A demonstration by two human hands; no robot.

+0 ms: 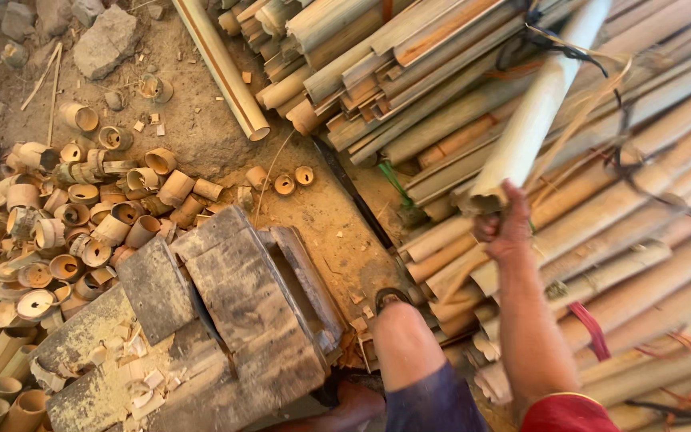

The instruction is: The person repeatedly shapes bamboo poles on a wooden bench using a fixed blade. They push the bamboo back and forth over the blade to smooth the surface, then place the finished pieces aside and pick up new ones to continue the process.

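Note:
My right hand point(505, 228) is shut on the near end of a pale bamboo pole point(539, 100). The pole runs up and away over a big stack of bamboo poles point(649, 240) on the right. My left hand point(355, 402) is low at the bottom edge, beside a worn wooden block point(241, 304). Its fingers are mostly hidden, so I cannot tell whether it holds anything. My bent knee point(405, 336) is between the block and the stack.
A heap of short cut bamboo rings point(65, 232) covers the ground at left. Wood chips lie on the block's lower part point(121, 360). One loose pole point(221, 68) lies on the dirt at the top, near stones point(105, 40). A dark narrow strip point(353, 192) lies beside the stack.

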